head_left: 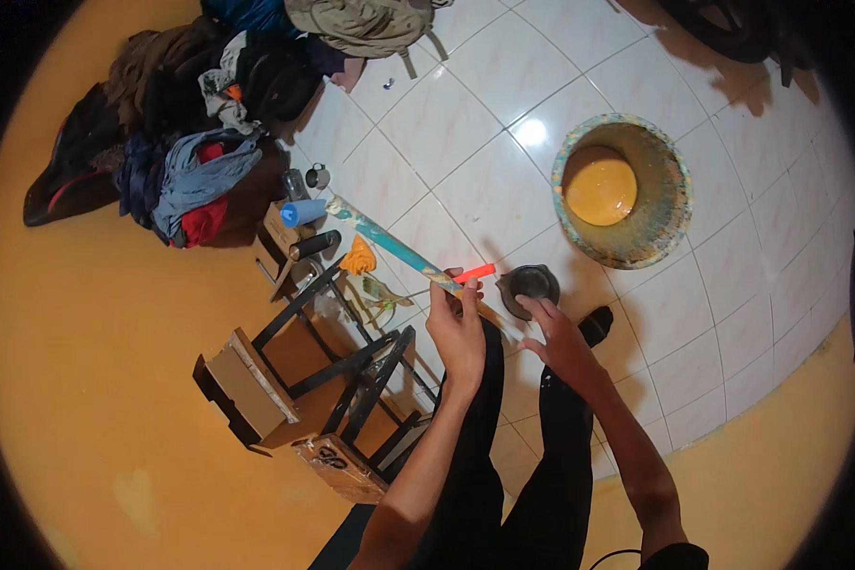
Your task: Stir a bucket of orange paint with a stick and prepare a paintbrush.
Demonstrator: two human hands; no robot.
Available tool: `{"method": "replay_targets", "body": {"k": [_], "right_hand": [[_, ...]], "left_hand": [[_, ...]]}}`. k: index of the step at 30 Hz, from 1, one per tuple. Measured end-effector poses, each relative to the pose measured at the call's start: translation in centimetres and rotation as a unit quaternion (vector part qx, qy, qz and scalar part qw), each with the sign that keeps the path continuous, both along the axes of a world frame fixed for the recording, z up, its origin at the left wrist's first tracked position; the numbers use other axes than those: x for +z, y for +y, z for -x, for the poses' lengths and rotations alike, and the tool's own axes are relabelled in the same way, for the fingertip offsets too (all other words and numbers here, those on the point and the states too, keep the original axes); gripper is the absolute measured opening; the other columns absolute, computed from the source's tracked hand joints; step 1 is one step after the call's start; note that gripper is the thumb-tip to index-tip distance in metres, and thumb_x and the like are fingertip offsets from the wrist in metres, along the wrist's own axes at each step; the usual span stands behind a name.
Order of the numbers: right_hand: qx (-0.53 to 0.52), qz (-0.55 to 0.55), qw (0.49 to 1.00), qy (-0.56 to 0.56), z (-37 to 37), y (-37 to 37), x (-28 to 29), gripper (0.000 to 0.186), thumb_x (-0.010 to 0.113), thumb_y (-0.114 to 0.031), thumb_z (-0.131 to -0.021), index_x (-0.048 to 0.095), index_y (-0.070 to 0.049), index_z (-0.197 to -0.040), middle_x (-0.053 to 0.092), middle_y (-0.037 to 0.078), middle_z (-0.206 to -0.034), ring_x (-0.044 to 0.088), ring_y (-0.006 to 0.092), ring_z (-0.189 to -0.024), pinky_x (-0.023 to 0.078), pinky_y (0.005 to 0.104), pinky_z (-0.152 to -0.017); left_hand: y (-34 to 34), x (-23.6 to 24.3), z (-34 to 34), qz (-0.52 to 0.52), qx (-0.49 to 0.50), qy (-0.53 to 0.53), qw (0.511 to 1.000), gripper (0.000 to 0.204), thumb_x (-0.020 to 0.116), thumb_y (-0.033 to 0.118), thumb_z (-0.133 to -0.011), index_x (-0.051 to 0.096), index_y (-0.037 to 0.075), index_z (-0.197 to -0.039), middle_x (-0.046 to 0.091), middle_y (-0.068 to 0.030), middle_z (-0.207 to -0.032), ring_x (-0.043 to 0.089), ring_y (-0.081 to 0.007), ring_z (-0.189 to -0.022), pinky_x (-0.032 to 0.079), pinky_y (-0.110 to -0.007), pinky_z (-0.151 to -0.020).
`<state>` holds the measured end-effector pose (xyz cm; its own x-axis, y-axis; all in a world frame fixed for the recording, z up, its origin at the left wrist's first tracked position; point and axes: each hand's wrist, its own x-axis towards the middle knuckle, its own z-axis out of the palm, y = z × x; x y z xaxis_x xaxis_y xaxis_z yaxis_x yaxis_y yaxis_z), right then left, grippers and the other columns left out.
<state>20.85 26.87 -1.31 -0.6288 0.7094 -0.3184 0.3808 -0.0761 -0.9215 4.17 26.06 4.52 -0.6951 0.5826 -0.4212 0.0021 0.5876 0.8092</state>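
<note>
My left hand (457, 332) is closed on a long paint-smeared stick (394, 247), teal along much of it and pale at its far end. A short bright red object (475, 273) sticks out beside those fingers; whether they also grip it is unclear. My right hand (551, 337) has its fingers apart, over or near a dark round pot (532, 283); whether they touch it is unclear. To the right a stained bucket (665, 209) holds an orange-yellow liquid (600, 180). A crumpled orange item (357, 255) lies left of the stick.
Black metal frames with boards (342, 370) stand at the left, with a cardboard box (247, 385), blue cup (302, 211), dark cylinder (313, 245) and small metal mug (317, 177). A clothes pile (190, 180) fills the upper left. A dark object (731, 28) is at the upper right.
</note>
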Motion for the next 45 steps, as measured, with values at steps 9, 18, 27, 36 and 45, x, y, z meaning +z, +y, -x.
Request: {"method": "replay_targets", "body": {"k": [9, 18, 27, 36, 45], "right_hand": [[0.034, -0.33, 0.938, -0.103, -8.0, 3.5, 12.7, 0.039, 0.064, -0.009, -0.089, 0.062, -0.006, -0.128, 0.06, 0.01, -0.125, 0.057, 0.0268, -0.119, 0.051, 0.0415, -0.098], [0.048, -0.407, 0.911, -0.041, -12.0, 5.5, 14.8, 0.023, 0.066, -0.009, -0.085, 0.073, -0.005, -0.107, 0.066, 0.006, -0.113, 0.056, 0.0231, -0.112, 0.051, 0.0401, -0.094], [-0.033, -0.142, 0.952, -0.27, -16.7, 2.3, 8.8, 0.086, 0.081, -0.016, -0.077, 0.038, -0.007, -0.152, 0.039, 0.015, -0.151, 0.039, 0.0413, -0.136, 0.038, 0.0527, -0.111], [-0.093, -0.126, 0.956, -0.246, -17.1, 3.5, 9.5, 0.044, 0.063, -0.008, -0.093, 0.047, -0.006, -0.134, 0.056, 0.02, -0.128, 0.055, 0.0403, -0.118, 0.045, 0.0525, -0.097], [-0.126, 0.034, 0.974, -0.187, -18.7, 1.0, 11.0, 0.021, 0.06, -0.009, -0.097, 0.052, -0.005, -0.116, 0.062, 0.017, -0.072, 0.062, 0.0383, -0.063, 0.047, 0.0451, -0.056]], "left_hand": [[0.1, -1.6, -5.9, 0.022, -0.247, 0.181, 0.952, 0.019, 0.064, 0.005, -0.093, 0.064, 0.003, -0.113, 0.066, -0.0128, -0.097, 0.061, -0.0345, -0.091, 0.047, -0.042, -0.082], [2.4, 0.7, -12.1, 0.059, -0.348, 0.285, 0.891, 0.027, 0.068, 0.005, -0.088, 0.068, 0.015, -0.113, 0.067, -0.0053, -0.098, 0.061, -0.0263, -0.093, 0.038, -0.045, -0.094], [10.3, 6.8, -8.6, -0.042, -0.14, -0.138, 0.98, 0.046, 0.059, 0.033, -0.104, 0.045, 0.017, -0.144, 0.068, -0.0022, -0.115, 0.065, -0.0221, -0.114, 0.037, -0.048, -0.105], [10.8, 8.4, -6.4, -0.101, -0.08, -0.347, 0.929, 0.068, 0.063, 0.04, -0.1, 0.029, 0.023, -0.157, 0.059, -0.0015, -0.13, 0.06, -0.0292, -0.121, 0.04, -0.05, -0.105], [4.8, -0.1, -2.3, 0.109, -0.366, 0.038, 0.924, 0.063, 0.063, 0.04, -0.1, 0.042, 0.01, -0.151, 0.061, -0.0185, -0.136, 0.061, -0.0313, -0.124, 0.048, -0.044, -0.1]]}}
